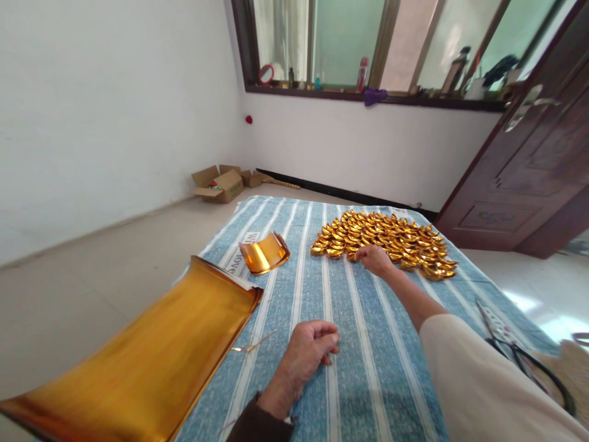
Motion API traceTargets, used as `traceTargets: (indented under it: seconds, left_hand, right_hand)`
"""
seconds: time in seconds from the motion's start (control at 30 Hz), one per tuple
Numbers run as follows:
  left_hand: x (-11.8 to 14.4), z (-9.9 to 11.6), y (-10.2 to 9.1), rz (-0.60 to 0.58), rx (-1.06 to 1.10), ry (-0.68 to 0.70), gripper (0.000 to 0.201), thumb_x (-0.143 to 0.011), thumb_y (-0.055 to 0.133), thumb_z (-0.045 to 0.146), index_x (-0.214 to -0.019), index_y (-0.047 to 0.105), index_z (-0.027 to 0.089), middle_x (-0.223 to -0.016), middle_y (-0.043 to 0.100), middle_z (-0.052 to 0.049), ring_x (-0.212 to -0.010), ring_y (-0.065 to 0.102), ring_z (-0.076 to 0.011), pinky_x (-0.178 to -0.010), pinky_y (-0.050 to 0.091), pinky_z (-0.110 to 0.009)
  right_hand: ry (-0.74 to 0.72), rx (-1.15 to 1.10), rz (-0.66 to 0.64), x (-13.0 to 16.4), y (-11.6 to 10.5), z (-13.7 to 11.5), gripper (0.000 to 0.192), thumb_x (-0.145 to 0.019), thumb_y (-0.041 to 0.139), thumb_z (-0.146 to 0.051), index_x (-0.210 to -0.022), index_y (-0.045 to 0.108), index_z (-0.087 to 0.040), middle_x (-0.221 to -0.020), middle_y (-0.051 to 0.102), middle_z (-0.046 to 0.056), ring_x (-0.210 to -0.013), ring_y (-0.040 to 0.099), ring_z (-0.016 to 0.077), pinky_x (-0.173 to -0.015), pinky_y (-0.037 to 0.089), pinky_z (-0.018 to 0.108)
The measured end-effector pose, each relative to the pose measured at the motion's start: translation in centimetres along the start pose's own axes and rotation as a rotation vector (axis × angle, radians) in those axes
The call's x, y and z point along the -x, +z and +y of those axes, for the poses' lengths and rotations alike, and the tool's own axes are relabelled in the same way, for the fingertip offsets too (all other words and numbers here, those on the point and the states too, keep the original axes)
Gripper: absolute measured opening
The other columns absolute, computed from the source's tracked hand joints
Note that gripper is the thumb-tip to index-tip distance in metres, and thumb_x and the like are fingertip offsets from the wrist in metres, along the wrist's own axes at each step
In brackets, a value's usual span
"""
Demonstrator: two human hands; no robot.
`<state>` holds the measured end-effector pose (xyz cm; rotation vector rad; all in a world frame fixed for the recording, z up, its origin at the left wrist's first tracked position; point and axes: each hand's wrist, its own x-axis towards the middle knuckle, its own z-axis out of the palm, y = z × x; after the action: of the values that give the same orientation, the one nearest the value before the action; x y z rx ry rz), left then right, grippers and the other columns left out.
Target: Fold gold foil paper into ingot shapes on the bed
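Shiny folded gold ingots (pixel 386 241), densely heaped

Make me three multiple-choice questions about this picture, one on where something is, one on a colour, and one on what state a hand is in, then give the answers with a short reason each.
1. Where does the right hand reach?
A. To the near edge of the heap of folded gold pieces
B. To the cardboard boxes
C. To the door handle

2. What colour is the big stack of foil sheets at the person's left?
A. Silver
B. Gold
C. Red

3. How does the left hand lie?
A. Spread flat on the foil
B. Raised in the air
C. Loosely curled, resting on the striped cloth

Answers:
1 A, its fingers are at the heap's near edge.
2 B, the sheets shine golden.
3 C, the fingers are bent under and the hand lies on the blue and white stripes.
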<state>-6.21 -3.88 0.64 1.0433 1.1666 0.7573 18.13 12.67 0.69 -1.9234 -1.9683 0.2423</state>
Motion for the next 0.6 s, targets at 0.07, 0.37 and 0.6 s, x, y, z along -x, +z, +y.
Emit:
traceTargets:
  seconds: [0.07,0.37,0.6]
  left_hand:
    - [0.0,0.0,0.0,-0.002,-0.010,0.001,0.019,-0.069,0.068,0.021,-0.085,0.070,0.011,-0.070,0.067,-0.005,-0.064,0.062,-0.0143,-0.050,0.045,-0.021]
    - [0.0,0.3,0.0,-0.005,-0.032,-0.002,0.018,-0.070,0.066,0.020,-0.085,0.070,0.011,-0.067,0.066,-0.004,-0.061,0.061,-0.0135,-0.049,0.044,-0.021]
    - [0.2,0.3,0.0,-0.013,-0.022,-0.002,0.016,-0.069,0.068,0.021,-0.082,0.070,0.012,-0.065,0.065,-0.002,-0.062,0.061,-0.0138,-0.050,0.044,-0.021]
  right_hand:
    - [0.011,0.020,0.009,-0.1,0.2,0.0,0.029,-0.073,0.056,-0.008,-0.084,0.077,-0.026,-0.083,0.074,0.000,-0.080,0.064,0.0167,-0.067,0.040,0.022]
    - [0.135,0.090,0.083,1.0,0.7,-0.7,0.032,-0.080,0.053,-0.012,-0.104,0.072,-0.024,-0.095,0.074,0.007,-0.088,0.065,0.0212,-0.072,0.041,0.025]
    - [0.216,0.100,0.108,1.3,1.5,-1.0,0.031,-0.080,0.053,-0.013,-0.104,0.070,-0.022,-0.094,0.073,0.008,-0.088,0.066,0.0234,-0.071,0.042,0.028]
